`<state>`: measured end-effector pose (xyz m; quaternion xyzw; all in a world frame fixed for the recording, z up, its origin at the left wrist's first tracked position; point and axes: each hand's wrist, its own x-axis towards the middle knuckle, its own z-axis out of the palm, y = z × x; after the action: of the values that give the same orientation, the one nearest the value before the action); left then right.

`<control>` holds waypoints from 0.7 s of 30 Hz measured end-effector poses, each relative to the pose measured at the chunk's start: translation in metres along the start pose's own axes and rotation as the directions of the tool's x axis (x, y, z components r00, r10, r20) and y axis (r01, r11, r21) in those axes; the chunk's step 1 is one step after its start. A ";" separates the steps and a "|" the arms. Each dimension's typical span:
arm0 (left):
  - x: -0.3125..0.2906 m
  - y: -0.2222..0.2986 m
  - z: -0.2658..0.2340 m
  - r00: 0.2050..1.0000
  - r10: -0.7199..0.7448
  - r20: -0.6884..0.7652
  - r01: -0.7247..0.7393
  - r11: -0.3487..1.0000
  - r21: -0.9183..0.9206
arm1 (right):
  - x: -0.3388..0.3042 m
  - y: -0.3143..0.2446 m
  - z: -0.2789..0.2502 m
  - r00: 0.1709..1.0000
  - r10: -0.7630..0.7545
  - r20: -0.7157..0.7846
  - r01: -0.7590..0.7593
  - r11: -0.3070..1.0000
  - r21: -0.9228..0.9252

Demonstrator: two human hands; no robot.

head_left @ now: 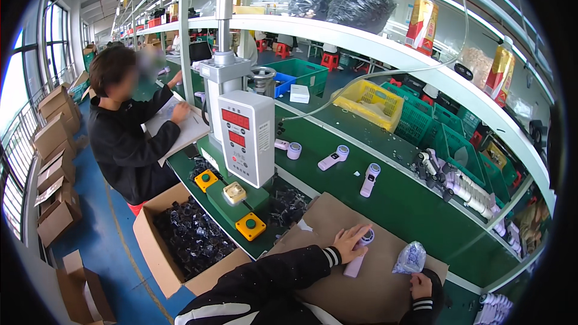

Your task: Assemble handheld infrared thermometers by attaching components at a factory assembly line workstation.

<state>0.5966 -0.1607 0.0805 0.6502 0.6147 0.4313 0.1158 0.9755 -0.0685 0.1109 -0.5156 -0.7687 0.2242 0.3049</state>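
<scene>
My left hand (347,245) is closed round the upper end of a lilac handheld device (354,266) with a round head. The device rests on a brown cardboard sheet (319,286), its lower body showing below my fingers. My right hand (420,286) sits at the sheet's right side with its fingers curled; what they hold, if anything, is hidden. Just above that hand lies a clear plastic bag (410,258) of small lilac parts. Farther back on the green belt are similar lilac devices, among them one (369,180) nearest the sheet and another (333,157) to its left.
A press with a display box (247,138) stands left of the sheet, with yellow button boxes (250,226) at its base. An open carton (150,247) of dark clear parts is below. Another person (129,126) works at far left. Several lilac devices (466,192) line the right side.
</scene>
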 end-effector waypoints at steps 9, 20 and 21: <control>0.003 -0.050 -0.116 0.970 -0.109 0.217 0.066 0.978 0.197 | 0.005 -0.052 -0.015 0.906 -0.271 -0.324 0.315 0.945 0.091; -0.018 -0.094 -0.137 0.992 0.002 -0.126 0.095 0.645 0.758 | 0.040 -0.056 0.020 0.980 -0.183 0.084 0.201 0.888 -0.413; -0.019 -0.093 -0.138 0.992 0.015 -0.125 0.085 0.652 0.754 | 0.042 -0.062 0.021 0.981 -0.170 0.098 0.196 0.883 -0.427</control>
<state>0.4374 -0.2097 0.0921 0.6000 0.7568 0.1714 -0.1945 0.9084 -0.0533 0.1471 -0.4891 -0.8529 0.0321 0.1797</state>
